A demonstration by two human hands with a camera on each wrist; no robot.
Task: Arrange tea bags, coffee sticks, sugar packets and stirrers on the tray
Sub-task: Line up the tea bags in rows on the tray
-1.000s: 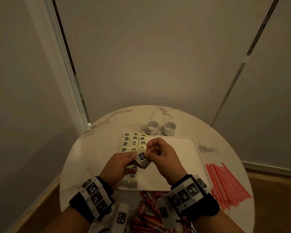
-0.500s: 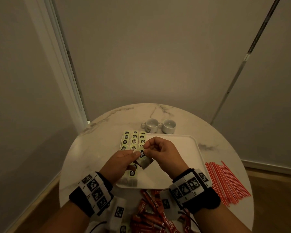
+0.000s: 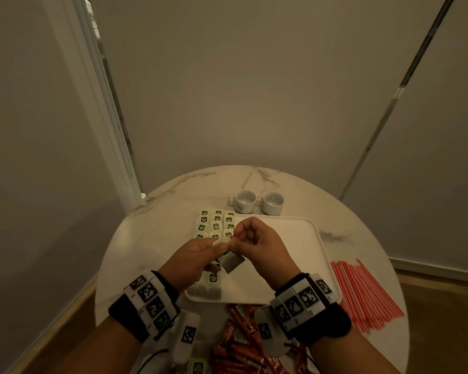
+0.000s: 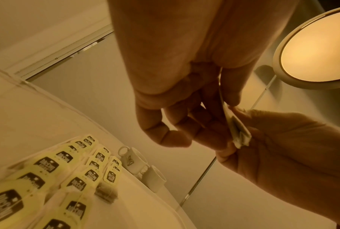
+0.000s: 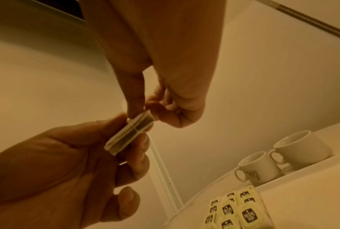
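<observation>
Tea bag [image 3: 231,261] pinched between left hand [image 3: 197,259] and right hand [image 3: 257,245] fingertips, both curled, above the white tray [image 3: 289,238], frame centre

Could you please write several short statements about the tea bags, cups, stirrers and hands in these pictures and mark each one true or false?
1. Both the left hand and the right hand pinch one tea bag above the tray. True.
2. The two white cups stand on the tray. False: they stand on the table, beyond the tray's far edge.
3. Rows of tea bags lie along the tray's left side. True.
4. The red stirrers are laid on the tray. False: they lie on the table to its right.
5. The red coffee sticks lie on the table near the person. True.
</observation>
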